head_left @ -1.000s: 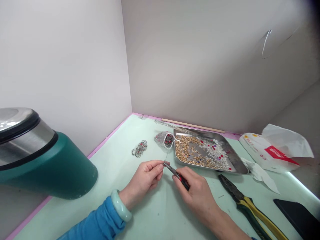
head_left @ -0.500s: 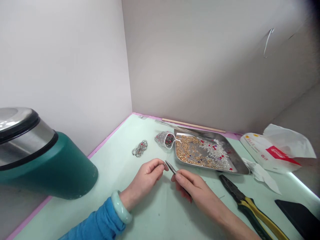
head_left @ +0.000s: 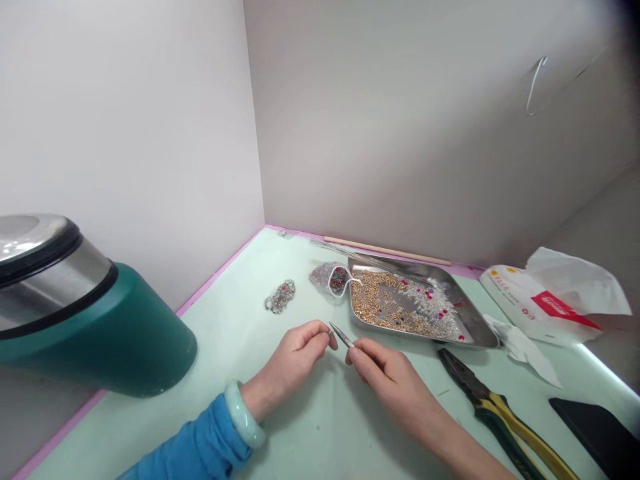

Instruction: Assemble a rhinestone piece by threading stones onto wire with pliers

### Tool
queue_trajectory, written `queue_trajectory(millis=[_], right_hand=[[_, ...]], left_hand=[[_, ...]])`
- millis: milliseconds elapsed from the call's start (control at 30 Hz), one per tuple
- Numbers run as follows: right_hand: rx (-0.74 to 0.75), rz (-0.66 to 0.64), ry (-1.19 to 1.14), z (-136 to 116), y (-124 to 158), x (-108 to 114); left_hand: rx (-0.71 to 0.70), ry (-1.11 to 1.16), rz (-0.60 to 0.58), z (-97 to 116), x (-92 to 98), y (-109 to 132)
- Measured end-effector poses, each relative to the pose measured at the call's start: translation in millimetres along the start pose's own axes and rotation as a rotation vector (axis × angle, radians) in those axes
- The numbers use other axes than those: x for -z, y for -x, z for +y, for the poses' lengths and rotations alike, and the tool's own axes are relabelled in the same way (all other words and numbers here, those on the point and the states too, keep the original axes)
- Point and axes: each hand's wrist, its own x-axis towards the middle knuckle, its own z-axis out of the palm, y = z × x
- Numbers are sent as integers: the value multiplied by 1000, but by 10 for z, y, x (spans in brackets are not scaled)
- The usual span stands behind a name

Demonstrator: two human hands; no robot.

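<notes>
Low over the pale green table, my left hand (head_left: 299, 355) is closed in a pinch, thumb against forefinger; whatever sits between them is too small to make out. My right hand (head_left: 391, 381) grips slim needle-nose pliers (head_left: 342, 335), their handles hidden inside my fingers. The pointed metal tip lies right by my left fingertips; whether they touch is unclear. Beyond my left hand lies a small heap of wire links with red beads (head_left: 280, 297). A clear bag of beads (head_left: 325, 276) with a white cord rests near the tray.
A steel tray (head_left: 480, 320) holds gold, clear and red beads, with thin wires across its back edge. Large pliers (head_left: 480, 393), a black flat object (head_left: 595, 430) and a tissue pack (head_left: 530, 307) lie right. A green bottle (head_left: 125, 333) stands left; a wooden stick (head_left: 385, 250) lies by the wall.
My right hand has turned slightly, and the pliers' tip has drawn a little away from my left fingers. The left hand has shifted only slightly and stays pinched.
</notes>
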Motion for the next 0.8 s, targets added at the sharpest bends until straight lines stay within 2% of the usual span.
queue_trajectory(millis=[167, 533, 633, 800], right_hand=[[20, 58, 44, 8, -4, -45], [236, 352, 362, 108, 28, -225], [219, 325, 347, 103, 22, -204], [140, 232, 233, 72, 6, -123]], left_hand=[[-28, -98, 52, -8, -24, -11], [-103, -160, 142, -32, -67, -26], [-57, -100, 124, -32, -57, -33], [101, 232, -42, 17, -30, -18]])
